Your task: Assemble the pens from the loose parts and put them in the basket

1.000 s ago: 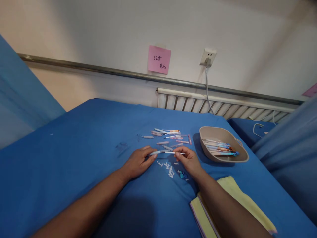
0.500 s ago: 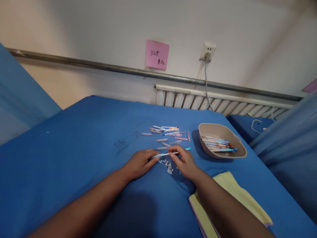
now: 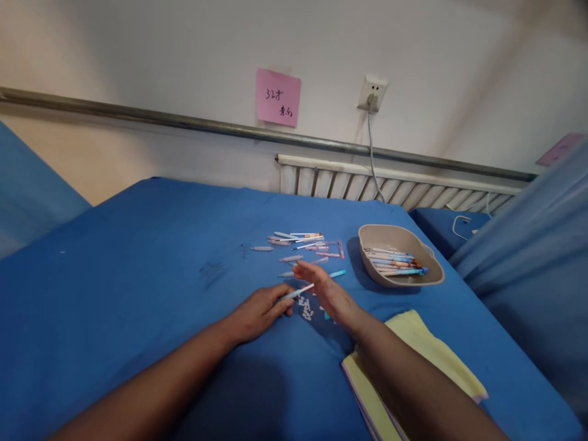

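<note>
My left hand [image 3: 260,311] rests on the blue cloth and pinches the near end of a white pen with a blue tip [image 3: 337,274], which points to the right. My right hand [image 3: 324,291] is over the pen's middle with its fingers stretched out toward a scatter of pen parts [image 3: 305,245] further back. Small white pieces [image 3: 305,309] lie on the cloth between my two hands. A beige tray [image 3: 395,237] with several finished pens [image 3: 395,262] stands to the right.
A yellow cloth on a notebook [image 3: 422,343] lies under my right forearm. A radiator [image 3: 390,190], a wall socket with a cable [image 3: 371,95] and a pink note [image 3: 278,98] are behind the blue-covered table [image 3: 138,257]. Blue drapes hang at both sides.
My right hand has let go of the pen and opened, reaching forward toward the scattered parts. My left hand still holds the pen, whose blue tip now shows. The camera has shifted right.
</note>
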Motion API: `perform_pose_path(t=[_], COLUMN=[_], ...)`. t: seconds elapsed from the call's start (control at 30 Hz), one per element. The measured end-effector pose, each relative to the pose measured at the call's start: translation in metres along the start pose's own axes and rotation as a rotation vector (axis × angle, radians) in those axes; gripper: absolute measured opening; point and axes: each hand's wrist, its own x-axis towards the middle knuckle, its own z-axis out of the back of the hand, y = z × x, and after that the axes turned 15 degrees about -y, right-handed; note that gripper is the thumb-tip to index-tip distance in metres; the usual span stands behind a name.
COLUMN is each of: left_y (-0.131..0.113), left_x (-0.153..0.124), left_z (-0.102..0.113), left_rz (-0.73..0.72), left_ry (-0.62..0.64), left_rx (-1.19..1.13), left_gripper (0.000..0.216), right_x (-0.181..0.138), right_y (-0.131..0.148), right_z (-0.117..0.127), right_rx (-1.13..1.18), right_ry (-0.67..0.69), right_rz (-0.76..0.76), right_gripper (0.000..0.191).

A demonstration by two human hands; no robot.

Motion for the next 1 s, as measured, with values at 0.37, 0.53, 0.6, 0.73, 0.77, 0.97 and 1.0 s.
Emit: perform_pose_path(t=[0.37, 0.53, 0.6, 0.73, 0.77, 0.97, 1.0], left_y=[0.018, 0.017, 0.017, 0.020, 0.020, 0.022, 0.023], left_x=[0.007, 0.008, 0.008, 0.007, 0.007, 0.008, 0.008], left_z=[-0.002, -0.001, -0.001, -0.002, -0.002, -0.001, 0.000], left_rz=[0.268, 0.315, 0.309, 0.293, 0.291, 0.312, 0.317], left_ry=[-0.122, -0.117, -0.109, -0.105, -0.109, -0.166, -0.183], left_rx=[-0.410, -0.441, -0.437, -0.433, -0.430, -0.446, -0.450], left_gripper=[0.032, 0.031, 0.030, 0.029, 0.029, 0.033, 0.034], right_x=[0.007, -0.006, -0.007, -0.004, -0.002, 0.004, 0.004], right_y=[0.025, 0.031, 0.029, 0.021, 0.019, 0.010, 0.009], right_z=[0.059, 0.052, 0.042, 0.031, 0.031, 0.039, 0.040], right_rx=[-0.528, -1.217, -1.337, -1.335, -1.316, -1.287, -1.284], right_ry=[-0.010, 0.246, 0.274, 0.263, 0.256, 0.156, 0.142], right_rz=[-0.256, -0.219, -0.198, -0.136, -0.122, 0.001, 0.016], right_gripper=[0.031, 0.037, 0.039, 0.032, 0.030, 0.019, 0.019])
